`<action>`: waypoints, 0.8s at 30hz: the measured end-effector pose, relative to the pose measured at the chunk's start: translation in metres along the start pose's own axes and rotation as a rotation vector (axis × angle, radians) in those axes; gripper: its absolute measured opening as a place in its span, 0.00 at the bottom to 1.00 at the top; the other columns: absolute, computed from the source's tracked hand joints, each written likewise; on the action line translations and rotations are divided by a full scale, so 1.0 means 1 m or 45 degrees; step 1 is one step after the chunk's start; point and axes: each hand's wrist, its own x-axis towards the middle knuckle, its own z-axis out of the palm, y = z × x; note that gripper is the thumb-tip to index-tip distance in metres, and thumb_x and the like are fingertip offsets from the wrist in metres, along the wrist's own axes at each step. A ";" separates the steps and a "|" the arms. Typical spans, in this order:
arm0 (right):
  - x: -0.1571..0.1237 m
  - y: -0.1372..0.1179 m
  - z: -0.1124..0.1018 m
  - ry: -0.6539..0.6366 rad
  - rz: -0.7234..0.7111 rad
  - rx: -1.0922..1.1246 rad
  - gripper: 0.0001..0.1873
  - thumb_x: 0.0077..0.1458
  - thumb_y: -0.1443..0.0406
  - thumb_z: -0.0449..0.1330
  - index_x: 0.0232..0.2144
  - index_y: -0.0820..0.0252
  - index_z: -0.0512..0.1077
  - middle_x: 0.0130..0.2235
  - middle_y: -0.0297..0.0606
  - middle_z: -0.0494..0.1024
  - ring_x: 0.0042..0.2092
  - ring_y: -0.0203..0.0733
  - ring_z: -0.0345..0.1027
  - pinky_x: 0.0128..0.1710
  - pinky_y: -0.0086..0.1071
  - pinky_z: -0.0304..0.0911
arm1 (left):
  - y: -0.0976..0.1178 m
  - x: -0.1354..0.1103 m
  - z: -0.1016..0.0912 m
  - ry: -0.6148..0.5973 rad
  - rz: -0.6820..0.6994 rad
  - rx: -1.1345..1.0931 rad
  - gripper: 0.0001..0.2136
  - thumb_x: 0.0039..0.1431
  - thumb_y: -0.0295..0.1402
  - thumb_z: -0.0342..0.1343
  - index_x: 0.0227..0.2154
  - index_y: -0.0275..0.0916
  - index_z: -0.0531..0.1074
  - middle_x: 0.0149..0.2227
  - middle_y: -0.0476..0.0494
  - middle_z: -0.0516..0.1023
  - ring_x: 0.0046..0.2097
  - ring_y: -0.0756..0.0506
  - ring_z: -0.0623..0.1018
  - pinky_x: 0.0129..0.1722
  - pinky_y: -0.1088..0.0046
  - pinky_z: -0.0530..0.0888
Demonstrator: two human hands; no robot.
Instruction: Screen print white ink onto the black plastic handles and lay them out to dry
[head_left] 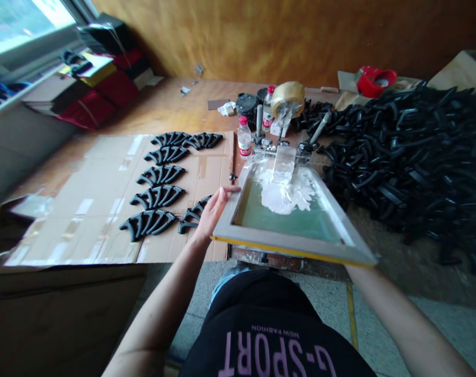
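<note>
A screen printing frame (pixel 225 230) is tilted up in front of me, with grey sides and a yellowish lower edge. White ink (pixel 280 199) lies on its green mesh, around a squeegee-like block (pixel 285 163). My left hand (pixel 214 209) grips the frame's left side, fingers along the edge. Under the right front corner reaches my right hand (pixel 355 273); its fingers are hidden by the frame, so I cannot see what they hold. Left of the frame, curved black plastic parts (pixel 149 222) lie in fanned groups on flattened cardboard (pixel 84 183).
A large heap of black parts (pixel 398 157) covers the right side. Behind the frame stand a red-capped bottle (pixel 244 139), another bottle (pixel 267 110), a dark tub (pixel 246 107) and a tape roll (pixel 288 98). A red tape dispenser (pixel 375 81) sits behind the heap.
</note>
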 end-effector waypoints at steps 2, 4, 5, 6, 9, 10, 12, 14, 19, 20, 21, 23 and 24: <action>0.015 0.016 -0.010 0.122 0.161 -0.022 0.23 0.65 0.65 0.43 0.41 0.73 0.76 0.34 0.42 0.77 0.34 0.39 0.69 0.36 0.31 0.69 | -0.034 -0.015 -0.006 -0.048 -0.191 0.075 0.25 0.61 0.52 0.48 0.50 0.39 0.74 0.30 0.47 0.75 0.27 0.51 0.71 0.24 0.77 0.68; 0.038 0.013 -0.016 0.223 0.232 0.024 0.18 0.62 0.63 0.52 0.47 0.67 0.74 0.43 0.47 0.76 0.43 0.45 0.71 0.43 0.36 0.68 | -0.069 -0.021 -0.006 -0.075 -0.300 0.122 0.28 0.59 0.50 0.53 0.58 0.40 0.66 0.29 0.48 0.74 0.26 0.50 0.70 0.24 0.77 0.67; 0.051 0.004 -0.017 0.229 0.214 0.067 0.19 0.59 0.62 0.57 0.51 0.63 0.72 0.49 0.48 0.73 0.48 0.48 0.69 0.47 0.40 0.67 | -0.085 -0.021 -0.005 -0.076 -0.327 0.158 0.31 0.58 0.48 0.55 0.62 0.41 0.62 0.29 0.49 0.74 0.27 0.50 0.71 0.25 0.77 0.67; 0.064 -0.007 -0.016 0.197 0.173 0.114 0.24 0.55 0.62 0.62 0.54 0.61 0.70 0.53 0.49 0.70 0.51 0.51 0.67 0.51 0.42 0.64 | -0.099 -0.020 -0.004 -0.072 -0.344 0.207 0.33 0.57 0.46 0.55 0.64 0.41 0.58 0.29 0.49 0.73 0.27 0.50 0.71 0.25 0.77 0.66; 0.087 -0.048 -0.010 -0.109 0.046 0.196 0.22 0.52 0.64 0.65 0.50 0.63 0.71 0.50 0.49 0.72 0.51 0.53 0.66 0.50 0.43 0.63 | -0.124 -0.013 -0.002 -0.067 -0.354 0.347 0.33 0.58 0.45 0.54 0.65 0.41 0.57 0.27 0.51 0.72 0.26 0.51 0.69 0.25 0.78 0.64; 0.087 -0.059 -0.008 -0.220 0.022 0.199 0.16 0.53 0.66 0.64 0.45 0.63 0.72 0.46 0.47 0.75 0.47 0.51 0.67 0.47 0.41 0.63 | -0.128 -0.012 -0.003 -0.077 -0.353 0.364 0.32 0.58 0.45 0.54 0.64 0.41 0.58 0.27 0.51 0.72 0.26 0.51 0.69 0.25 0.78 0.64; 0.074 -0.073 -0.007 -0.371 -0.065 0.177 0.06 0.55 0.70 0.59 0.37 0.62 0.74 0.38 0.44 0.77 0.42 0.47 0.68 0.42 0.37 0.63 | -0.131 -0.011 -0.005 -0.101 -0.367 0.362 0.32 0.58 0.47 0.54 0.63 0.40 0.60 0.28 0.50 0.73 0.27 0.51 0.70 0.25 0.78 0.64; 0.052 -0.075 -0.011 -0.429 -0.257 0.166 0.08 0.55 0.73 0.55 0.33 0.61 0.74 0.36 0.42 0.77 0.40 0.45 0.68 0.40 0.34 0.62 | -0.130 -0.011 -0.006 -0.103 -0.397 0.336 0.31 0.58 0.47 0.53 0.62 0.40 0.61 0.31 0.48 0.75 0.28 0.49 0.72 0.26 0.77 0.66; 0.023 -0.065 -0.029 -0.532 -0.658 0.349 0.12 0.53 0.75 0.54 0.34 0.59 0.75 0.35 0.38 0.77 0.39 0.42 0.69 0.37 0.32 0.61 | -0.128 -0.014 -0.002 -0.063 -0.433 0.283 0.30 0.57 0.47 0.54 0.60 0.38 0.64 0.35 0.45 0.78 0.33 0.47 0.75 0.31 0.75 0.69; 0.024 -0.065 -0.028 -0.506 -0.616 0.369 0.11 0.53 0.74 0.54 0.33 0.58 0.75 0.34 0.37 0.77 0.38 0.42 0.69 0.37 0.32 0.61 | -0.127 -0.014 -0.001 -0.056 -0.434 0.282 0.30 0.57 0.47 0.54 0.59 0.37 0.65 0.35 0.45 0.78 0.33 0.47 0.75 0.31 0.75 0.69; 0.025 -0.065 -0.026 -0.456 -0.547 0.368 0.11 0.53 0.74 0.55 0.33 0.58 0.75 0.34 0.38 0.77 0.39 0.43 0.69 0.38 0.33 0.61 | -0.126 -0.014 -0.001 -0.044 -0.437 0.278 0.30 0.56 0.47 0.54 0.59 0.36 0.65 0.35 0.44 0.78 0.33 0.47 0.75 0.31 0.75 0.69; 0.023 -0.067 -0.018 -0.336 -0.438 0.325 0.12 0.54 0.74 0.54 0.36 0.59 0.76 0.36 0.40 0.78 0.40 0.44 0.69 0.39 0.35 0.62 | -0.123 -0.014 0.000 -0.024 -0.447 0.254 0.30 0.56 0.47 0.55 0.58 0.35 0.65 0.33 0.45 0.78 0.32 0.47 0.75 0.30 0.75 0.69; 0.018 -0.068 -0.013 -0.291 -0.432 0.302 0.14 0.54 0.74 0.53 0.38 0.60 0.76 0.39 0.42 0.79 0.41 0.45 0.69 0.40 0.35 0.63 | -0.121 -0.015 0.001 -0.017 -0.456 0.237 0.30 0.55 0.47 0.55 0.58 0.35 0.65 0.32 0.45 0.78 0.31 0.48 0.75 0.29 0.76 0.68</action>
